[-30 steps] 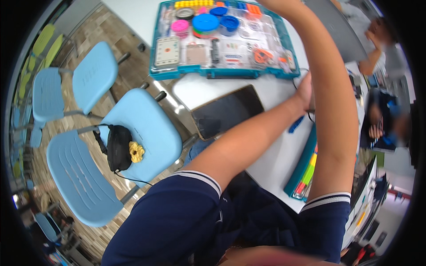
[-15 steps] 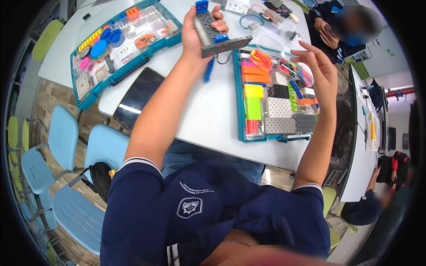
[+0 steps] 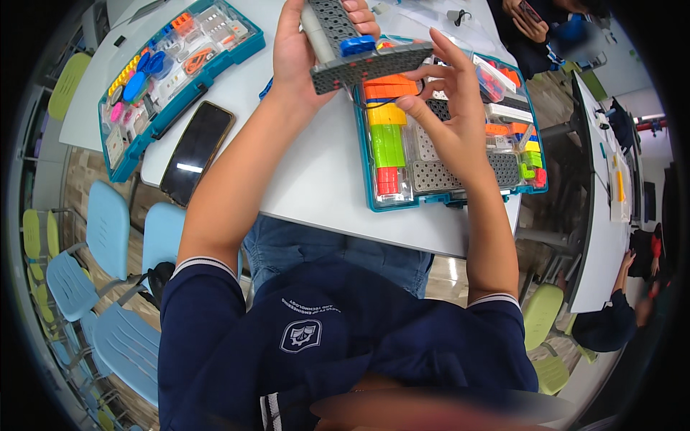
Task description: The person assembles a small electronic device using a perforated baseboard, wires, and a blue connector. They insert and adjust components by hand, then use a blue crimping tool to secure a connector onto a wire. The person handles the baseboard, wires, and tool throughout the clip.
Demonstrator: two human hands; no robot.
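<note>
My left hand (image 3: 293, 75) is closed round an assembly of grey perforated building plates (image 3: 374, 66). One plate lies across the front with red pegs in it. A blue connector (image 3: 357, 46) and a light grey cylinder (image 3: 318, 32) sit behind that plate. The assembly's far end is cut off by the top edge. My right hand (image 3: 460, 122) is beside the plate's right end, fingers apart and curved. Its fingertips are close to the plate; whether they touch it I cannot tell. A thin dark wire (image 3: 381, 107) loops below the plate towards these fingers.
Beneath my right hand lies a teal-edged parts case (image 3: 364, 169) of coloured blocks and grey plates. Another teal case (image 3: 198, 85) stands at the left, near a dark phone (image 3: 196, 153) on the white table (image 3: 309, 190). A person's hands (image 3: 530, 25) hold a phone at the far right.
My right hand has moved left, close to the plate. The assembly in my left hand appears higher and larger in view. The camera view has shifted, so both cases appear moved left.
</note>
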